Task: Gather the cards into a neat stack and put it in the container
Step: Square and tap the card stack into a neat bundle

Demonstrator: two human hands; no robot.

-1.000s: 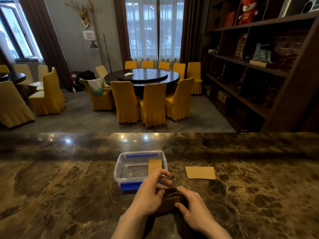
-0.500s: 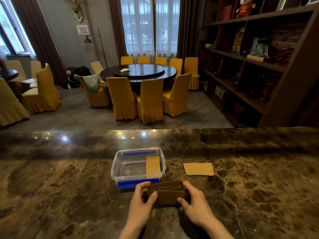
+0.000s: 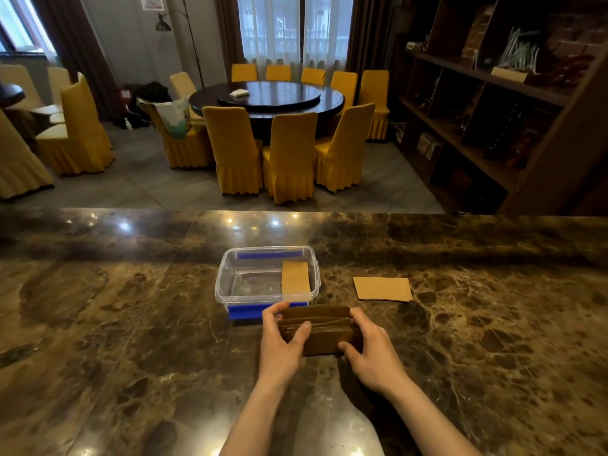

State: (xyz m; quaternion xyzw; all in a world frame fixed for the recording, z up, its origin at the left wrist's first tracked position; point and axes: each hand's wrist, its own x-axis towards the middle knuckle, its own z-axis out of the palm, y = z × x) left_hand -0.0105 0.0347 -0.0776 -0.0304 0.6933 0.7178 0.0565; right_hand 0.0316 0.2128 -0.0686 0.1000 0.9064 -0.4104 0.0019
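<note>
The counter [image 3: 131,324] is finished in dark brown marble, veined in cream and tan. The container [image 3: 230,274] is made of clear plastic and fitted with blue clips. The card in the container [image 3: 295,278] and the card on the counter [image 3: 383,288] are coloured light tan. The stack of cards [image 3: 320,334] is shown in darker brown. The chairs [image 3: 289,153] are covered in mustard-yellow fabric. The round table [image 3: 266,97] is finished dark brown.

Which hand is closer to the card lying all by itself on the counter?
The right hand. The loose card lies just beyond it and slightly to the right. The left hand grips the far end of the card stack, farther from that card.
</note>
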